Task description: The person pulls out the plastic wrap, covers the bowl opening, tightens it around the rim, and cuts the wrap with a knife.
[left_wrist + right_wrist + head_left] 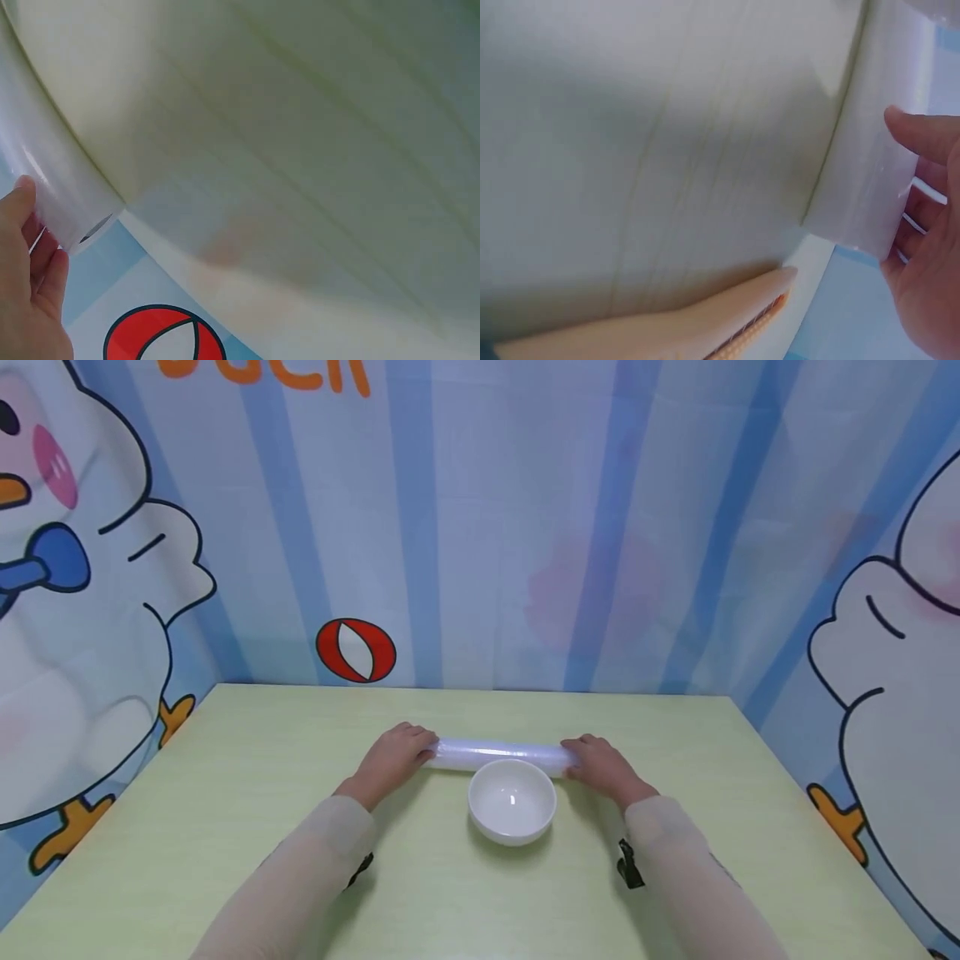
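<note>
A shiny, whitish roll of film [498, 753] lies crosswise on the table behind a white bowl [512, 802]. My left hand [393, 758] holds the roll's left end, thumb on the near side and fingers round the far side. The right end is held the same way by my right hand [603, 767]. In the left wrist view the roll [56, 150] shows its hollow end beside the fingers of my left hand [30, 277]. The right wrist view has my right hand [930, 217] curved round the roll [870, 150]. The bowl looks empty and upright, untouched by either hand.
The pale green table [480, 902] ends at a striped blue backdrop [495, 527] with printed ducks at both sides. Light sleeves cover both forearms, with a dark strap piece [630, 865] below the right one. The bowl stands between the forearms.
</note>
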`<state>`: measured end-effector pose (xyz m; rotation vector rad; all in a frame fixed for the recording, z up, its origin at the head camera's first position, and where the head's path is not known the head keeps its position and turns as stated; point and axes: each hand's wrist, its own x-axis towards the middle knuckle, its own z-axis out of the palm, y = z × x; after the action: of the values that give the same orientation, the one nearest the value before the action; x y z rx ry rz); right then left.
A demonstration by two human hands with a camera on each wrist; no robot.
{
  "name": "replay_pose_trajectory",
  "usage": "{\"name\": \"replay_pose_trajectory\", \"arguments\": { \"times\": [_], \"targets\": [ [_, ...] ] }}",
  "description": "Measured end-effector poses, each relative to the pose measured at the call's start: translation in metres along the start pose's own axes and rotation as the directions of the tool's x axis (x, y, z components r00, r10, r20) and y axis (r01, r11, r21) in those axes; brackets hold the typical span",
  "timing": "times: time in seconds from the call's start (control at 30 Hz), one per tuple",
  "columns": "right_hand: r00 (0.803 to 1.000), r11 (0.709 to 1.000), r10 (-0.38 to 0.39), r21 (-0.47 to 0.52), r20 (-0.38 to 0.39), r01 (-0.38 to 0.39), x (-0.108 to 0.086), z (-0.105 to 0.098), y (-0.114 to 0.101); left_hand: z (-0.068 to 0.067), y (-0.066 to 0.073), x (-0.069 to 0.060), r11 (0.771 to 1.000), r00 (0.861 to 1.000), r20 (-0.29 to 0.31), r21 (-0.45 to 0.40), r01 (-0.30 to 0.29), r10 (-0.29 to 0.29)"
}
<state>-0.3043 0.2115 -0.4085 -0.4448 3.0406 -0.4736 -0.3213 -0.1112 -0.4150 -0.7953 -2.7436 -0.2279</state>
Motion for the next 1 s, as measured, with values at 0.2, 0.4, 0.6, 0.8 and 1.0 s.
{"name": "replay_pose_trajectory", "arguments": {
  "times": [0.2, 0.4, 0.6, 0.8, 1.0],
  "targets": [
    [0.998, 0.999, 0.032, 0.025, 0.045, -0.033, 0.003, -0.004, -0.005, 0.003, -0.004, 0.004, 0.997, 0.999, 0.050, -0.071, 0.024, -0.020],
    [0.997, 0.996, 0.000, 0.093, 0.082, -0.008, 0.016, -0.007, -0.023, 0.004, -0.009, 0.001, 0.998, 1.000, 0.005, -0.057, 0.021, -0.021],
    [0.996, 0.985, -0.008, 0.171, 0.084, -0.006, 0.025, -0.005, -0.036, 0.003, -0.007, -0.001, 0.999, 0.999, -0.037, -0.031, -0.026, 0.025],
    [0.997, 0.987, 0.040, 0.151, 0.067, -0.050, 0.028, 0.000, -0.037, 0.003, -0.002, 0.005, 1.000, 0.999, -0.027, 0.008, -0.028, 0.028],
    [0.998, 0.987, 0.045, 0.150, 0.032, -0.050, 0.029, 0.005, -0.036, 0.000, 0.000, 0.011, 0.998, 0.999, -0.013, 0.036, 0.042, -0.041]
  ]
}}
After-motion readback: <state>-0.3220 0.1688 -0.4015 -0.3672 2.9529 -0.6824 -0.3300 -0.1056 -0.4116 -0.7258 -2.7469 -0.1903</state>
